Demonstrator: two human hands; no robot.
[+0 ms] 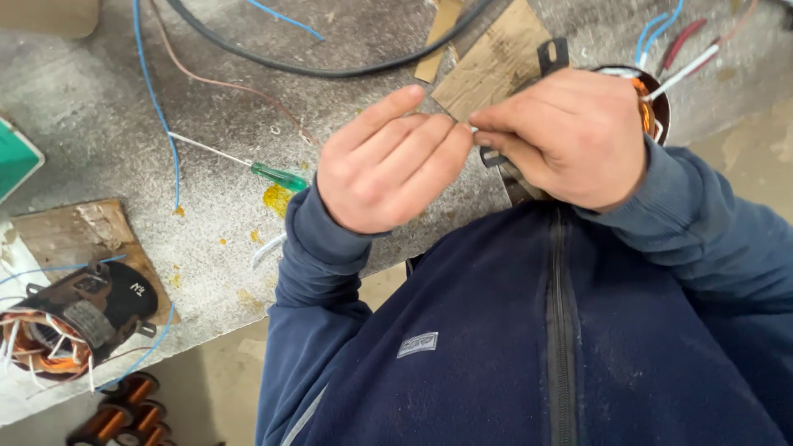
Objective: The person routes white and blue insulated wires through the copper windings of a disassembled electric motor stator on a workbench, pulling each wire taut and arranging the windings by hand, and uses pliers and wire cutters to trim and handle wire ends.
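My left hand (388,161) and my right hand (562,136) meet fingertip to fingertip above the grey workbench (124,124). Between the fingertips a thin pale wire end barely shows; which fingers pinch it I cannot tell for sure. Behind my right hand sits a motor stator (652,103) with copper windings and white, blue and red leads, mostly hidden by the hand. A black metal bracket (552,56) pokes out above my right hand.
A green-handled screwdriver (277,175) lies left of my left hand. A second wound stator (70,318) rests on a wooden block at the bench's left edge. Cardboard pieces (491,62), a black cable (330,70) and blue wire (157,107) lie behind. Copper spools (124,417) sit below.
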